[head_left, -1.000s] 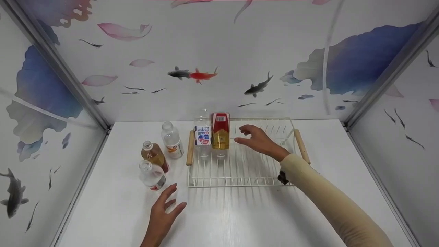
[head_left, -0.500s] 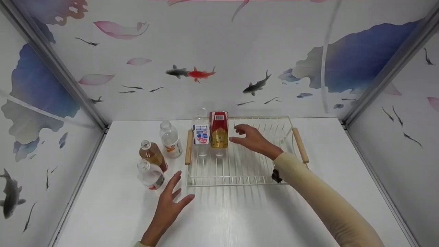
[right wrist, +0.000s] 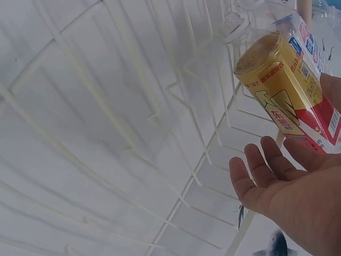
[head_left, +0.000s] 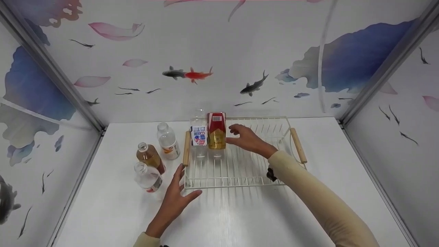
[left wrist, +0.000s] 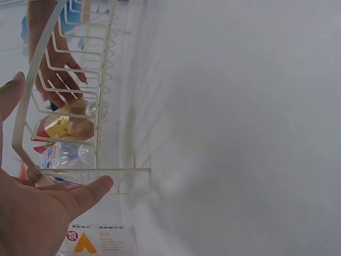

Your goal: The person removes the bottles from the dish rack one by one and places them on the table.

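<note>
Rack [head_left: 236, 186] of pale wire, with wooden handles [head_left: 186, 149] at its two ends, stands on the white worktop [head_left: 240, 219] just below the centre of the head frame. Inside its left end you have the red-gold bottle [head_left: 216, 132], neck down, right beside a labelled clear bottle [head_left: 199, 135]. Your right hand [head_left: 249, 140] is over the rack with fingers loosely spread, just right of the red-gold bottle; you cannot tell whether the thumb touches it. Your left hand [head_left: 174, 199], lower centre left, has thumb and fingers wide apart by the rack's near left corner; contact there is unclear. At centre left, three bottles stand upright: an orange-labelled bottle [head_left: 168, 145] at the back, an amber bottle [head_left: 151, 159] between, and a front bottle [head_left: 149, 178] nearest you.
</note>
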Action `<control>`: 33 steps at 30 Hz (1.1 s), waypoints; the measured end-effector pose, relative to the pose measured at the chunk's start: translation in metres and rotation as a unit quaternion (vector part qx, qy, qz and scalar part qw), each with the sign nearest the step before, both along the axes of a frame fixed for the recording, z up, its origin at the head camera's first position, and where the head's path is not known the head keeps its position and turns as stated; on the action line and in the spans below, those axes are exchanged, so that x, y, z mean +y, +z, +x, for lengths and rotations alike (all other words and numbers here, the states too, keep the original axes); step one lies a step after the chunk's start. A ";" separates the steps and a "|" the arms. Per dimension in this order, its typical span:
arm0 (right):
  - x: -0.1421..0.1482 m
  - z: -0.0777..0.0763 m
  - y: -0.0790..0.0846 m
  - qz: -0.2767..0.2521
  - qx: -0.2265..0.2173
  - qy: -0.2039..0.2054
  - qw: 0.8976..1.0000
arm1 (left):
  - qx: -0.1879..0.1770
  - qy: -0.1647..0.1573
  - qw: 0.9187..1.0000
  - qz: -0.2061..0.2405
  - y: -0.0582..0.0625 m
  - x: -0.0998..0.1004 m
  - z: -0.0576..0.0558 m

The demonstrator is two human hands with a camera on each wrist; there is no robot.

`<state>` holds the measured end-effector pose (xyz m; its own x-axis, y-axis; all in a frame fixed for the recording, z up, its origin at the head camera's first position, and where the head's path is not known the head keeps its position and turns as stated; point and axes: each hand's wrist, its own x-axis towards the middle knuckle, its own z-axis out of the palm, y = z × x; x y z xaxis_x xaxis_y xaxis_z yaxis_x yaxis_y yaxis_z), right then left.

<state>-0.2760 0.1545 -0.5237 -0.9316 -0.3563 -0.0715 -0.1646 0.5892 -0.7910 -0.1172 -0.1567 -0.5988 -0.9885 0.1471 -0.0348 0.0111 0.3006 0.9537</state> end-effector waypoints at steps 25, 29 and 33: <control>-0.021 -0.009 -0.008 -0.027 -0.039 -0.008 0.999 | 0.013 0.001 1.000 0.006 0.000 0.007 -0.008; -0.023 -0.015 -0.010 -0.042 -0.050 -0.006 0.998 | 0.009 0.005 1.000 0.004 0.001 0.006 -0.008; -0.023 -0.020 -0.010 -0.064 -0.057 0.002 0.996 | 0.014 0.006 1.000 0.001 0.002 0.008 -0.008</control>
<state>-0.2956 0.1311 -0.5334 -0.9183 -0.3738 -0.1305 -0.0721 0.4821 -0.8732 -0.1255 -0.1491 -0.5969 -0.9907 0.1359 -0.0064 0.0347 0.2983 0.9538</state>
